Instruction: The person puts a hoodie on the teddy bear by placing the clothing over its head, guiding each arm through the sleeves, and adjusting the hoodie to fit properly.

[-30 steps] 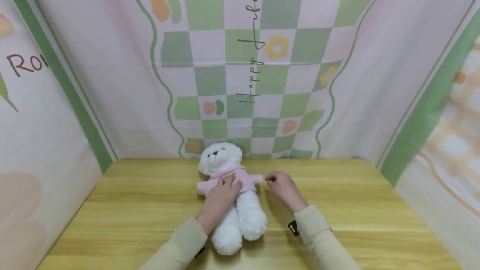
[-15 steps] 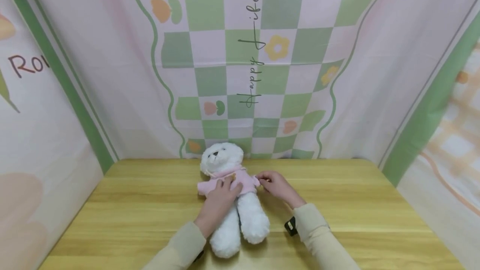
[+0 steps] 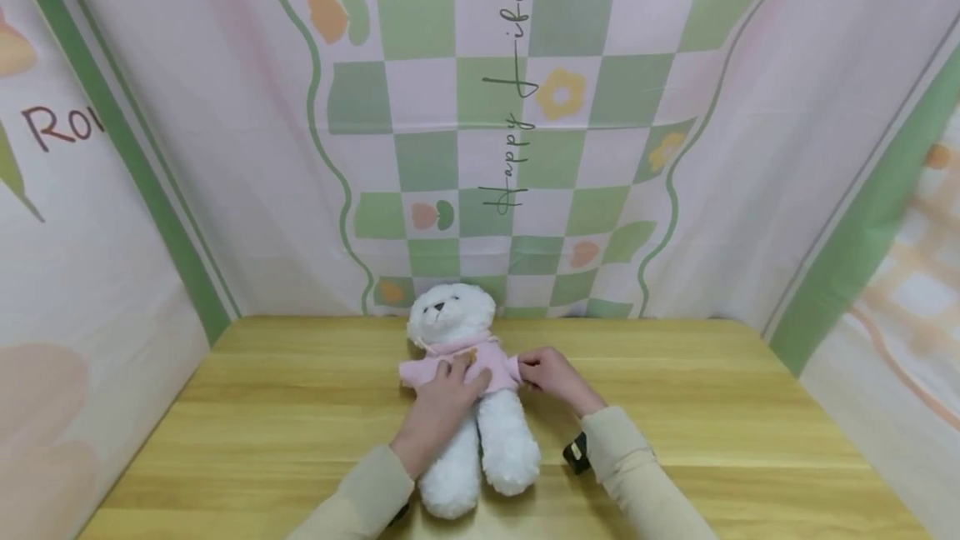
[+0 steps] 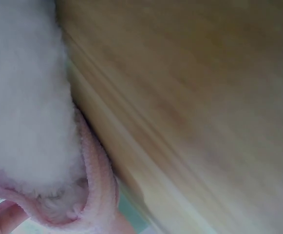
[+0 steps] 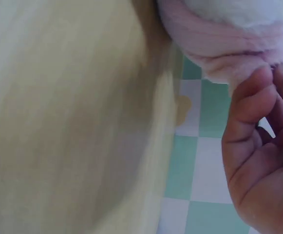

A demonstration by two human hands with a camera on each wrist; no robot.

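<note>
A white plush teddy bear [image 3: 508, 444] in a pink sweater [image 3: 495, 361] lies face up on the wooden table, legs pointing toward me. My left hand [image 3: 442, 411] rests across the front of the sweater with its fingers spread. In the left wrist view, the sweater's hem [image 4: 100, 180] stands a little off the white fur, close to the fingers. At the bear's arm on the right side, my right hand [image 3: 555, 377] pinches the end of the pink sleeve [image 5: 243, 70] between thumb and fingers. The tip of that arm is hidden by the fingers.
The wooden table [image 3: 675, 407] runs back to a hanging cloth [image 3: 570, 148] with green and white checks, and the bear's head lies near it. More printed cloth hangs at left and right. A black wrist device [image 3: 576, 454] is under the right cuff.
My right hand has moved left from beside the bear onto its sleeve end and taken hold of it. The bear's legs have spread and shifted slightly. My left hand stays on the sweater.
</note>
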